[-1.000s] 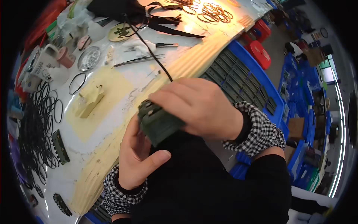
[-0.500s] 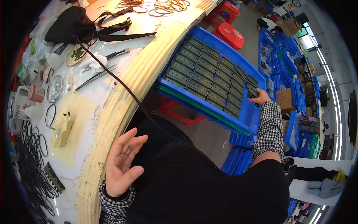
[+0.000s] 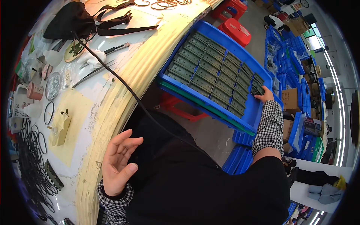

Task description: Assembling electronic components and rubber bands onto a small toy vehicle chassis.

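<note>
My right hand (image 3: 266,94) reaches into the blue tray (image 3: 258,112) at its right end. Its fingers are closed on a dark green strip-shaped piece (image 3: 257,88), which lies against the end of the rows. Similar green strips (image 3: 213,69) with small holes lie side by side in several columns in the tray. Over my lap, by the worktable's edge, my left hand (image 3: 118,161) hovers with fingers apart and nothing in it. Part of the held piece is hidden by my right fingers.
On the worktable (image 3: 84,131) lie black rubber loops (image 3: 28,150), a single green strip (image 3: 53,175), a pale yellow block (image 3: 61,127), tweezers (image 3: 90,75) and a black pouch (image 3: 71,22). A black cord (image 3: 131,90) hangs across the table edge. Red stools (image 3: 234,32) stand beyond the tray.
My right hand has moved the green strip slightly up and against the short row at the tray's end. My left hand has shifted a little left, still open.
</note>
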`<action>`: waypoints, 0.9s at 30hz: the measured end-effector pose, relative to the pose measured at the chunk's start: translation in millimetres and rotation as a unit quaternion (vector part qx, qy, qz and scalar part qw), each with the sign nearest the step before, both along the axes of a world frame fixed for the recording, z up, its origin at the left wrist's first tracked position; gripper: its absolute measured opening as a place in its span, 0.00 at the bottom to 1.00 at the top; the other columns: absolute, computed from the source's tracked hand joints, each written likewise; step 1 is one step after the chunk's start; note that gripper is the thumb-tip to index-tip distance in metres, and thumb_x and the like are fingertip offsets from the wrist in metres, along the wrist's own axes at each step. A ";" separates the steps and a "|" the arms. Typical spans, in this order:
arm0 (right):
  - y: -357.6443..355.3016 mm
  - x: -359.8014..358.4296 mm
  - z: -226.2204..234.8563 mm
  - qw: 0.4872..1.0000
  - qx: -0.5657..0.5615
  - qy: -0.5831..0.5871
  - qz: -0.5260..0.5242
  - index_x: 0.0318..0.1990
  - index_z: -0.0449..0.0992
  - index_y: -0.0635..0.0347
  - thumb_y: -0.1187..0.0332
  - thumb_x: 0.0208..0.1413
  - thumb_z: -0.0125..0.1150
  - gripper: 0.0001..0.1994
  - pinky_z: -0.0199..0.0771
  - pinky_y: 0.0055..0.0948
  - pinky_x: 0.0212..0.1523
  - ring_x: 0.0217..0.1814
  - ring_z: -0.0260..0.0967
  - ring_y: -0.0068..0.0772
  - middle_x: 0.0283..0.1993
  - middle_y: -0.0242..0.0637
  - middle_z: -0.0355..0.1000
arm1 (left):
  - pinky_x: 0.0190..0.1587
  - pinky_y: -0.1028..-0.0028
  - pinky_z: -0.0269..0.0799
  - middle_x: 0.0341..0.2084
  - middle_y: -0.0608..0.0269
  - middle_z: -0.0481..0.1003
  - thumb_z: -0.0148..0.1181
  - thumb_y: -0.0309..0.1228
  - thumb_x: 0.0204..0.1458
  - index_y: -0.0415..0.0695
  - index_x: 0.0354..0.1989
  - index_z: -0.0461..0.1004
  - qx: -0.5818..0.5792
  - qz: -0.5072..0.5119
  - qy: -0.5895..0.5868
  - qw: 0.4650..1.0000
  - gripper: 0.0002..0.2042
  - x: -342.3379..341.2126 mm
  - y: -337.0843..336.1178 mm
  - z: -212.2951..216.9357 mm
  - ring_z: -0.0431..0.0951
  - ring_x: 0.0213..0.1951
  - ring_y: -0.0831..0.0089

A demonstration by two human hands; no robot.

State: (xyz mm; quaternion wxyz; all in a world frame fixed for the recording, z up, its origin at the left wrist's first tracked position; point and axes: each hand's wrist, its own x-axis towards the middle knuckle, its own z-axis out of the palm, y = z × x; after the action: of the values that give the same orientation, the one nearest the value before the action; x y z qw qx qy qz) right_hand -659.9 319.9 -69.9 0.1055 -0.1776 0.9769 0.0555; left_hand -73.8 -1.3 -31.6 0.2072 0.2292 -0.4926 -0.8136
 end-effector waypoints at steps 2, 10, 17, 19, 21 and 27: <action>-3.3 6.3 18.6 0.996 0.022 -0.086 -0.022 0.64 0.65 0.64 0.62 0.39 0.80 0.42 0.63 0.42 0.67 0.68 0.61 0.44 0.66 0.49 0.63 | 0.68 0.61 0.56 0.54 0.49 0.70 0.64 0.33 0.50 0.31 0.66 0.53 0.008 0.006 0.008 1.000 0.38 2.7 -1.0 -4.2 0.67 0.62 0.61; -5.4 28.5 -5.1 0.984 0.173 -0.027 0.018 0.64 0.65 0.58 0.56 0.37 0.80 0.44 0.65 0.41 0.66 0.65 0.63 0.47 0.64 0.43 0.66 | 0.68 0.60 0.56 0.54 0.50 0.70 0.63 0.35 0.52 0.30 0.67 0.52 0.000 -0.002 0.008 1.000 0.38 4.0 -2.8 -5.4 0.68 0.61 0.62; 15.8 20.6 -4.8 0.991 0.095 0.019 0.088 0.56 0.73 0.54 0.53 0.36 0.80 0.37 0.69 0.43 0.58 0.56 0.66 0.46 0.53 0.44 0.70 | 0.67 0.63 0.57 0.54 0.48 0.71 0.63 0.28 0.49 0.32 0.66 0.55 0.025 0.021 0.027 0.999 0.35 8.7 -1.8 -10.0 0.68 0.61 0.61; 7.2 34.1 7.3 0.987 0.137 -0.023 0.080 0.55 0.73 0.55 0.52 0.34 0.81 0.38 0.69 0.42 0.58 0.56 0.66 0.47 0.52 0.44 0.71 | 0.67 0.63 0.57 0.53 0.48 0.71 0.63 0.28 0.49 0.32 0.66 0.55 0.027 0.023 0.028 0.999 0.35 7.7 -1.1 -8.8 0.68 0.61 0.61; 5.2 36.3 11.9 0.978 0.184 -0.068 0.072 0.55 0.71 0.56 0.51 0.31 0.82 0.40 0.68 0.41 0.58 0.56 0.66 0.47 0.50 0.44 0.72 | 0.67 0.62 0.57 0.53 0.48 0.71 0.63 0.27 0.49 0.32 0.66 0.55 0.025 0.021 0.026 0.999 0.35 7.1 -1.4 -8.5 0.68 0.61 0.61; 9.6 37.5 5.7 0.978 0.178 -0.096 0.059 0.45 0.69 0.56 0.53 0.32 0.83 0.34 0.73 0.38 0.47 0.48 0.70 0.40 0.42 0.39 0.73 | 0.68 0.60 0.56 0.53 0.49 0.70 0.62 0.32 0.51 0.30 0.66 0.52 0.005 0.012 0.020 1.000 0.36 8.8 -1.1 -9.1 0.68 0.61 0.61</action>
State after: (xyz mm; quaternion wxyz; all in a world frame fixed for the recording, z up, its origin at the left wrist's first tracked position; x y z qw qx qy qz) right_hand -622.4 329.5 -64.2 0.2255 -0.2178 0.9245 0.2170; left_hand -65.0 -2.4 -40.8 0.2252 0.2196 -0.4812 -0.8182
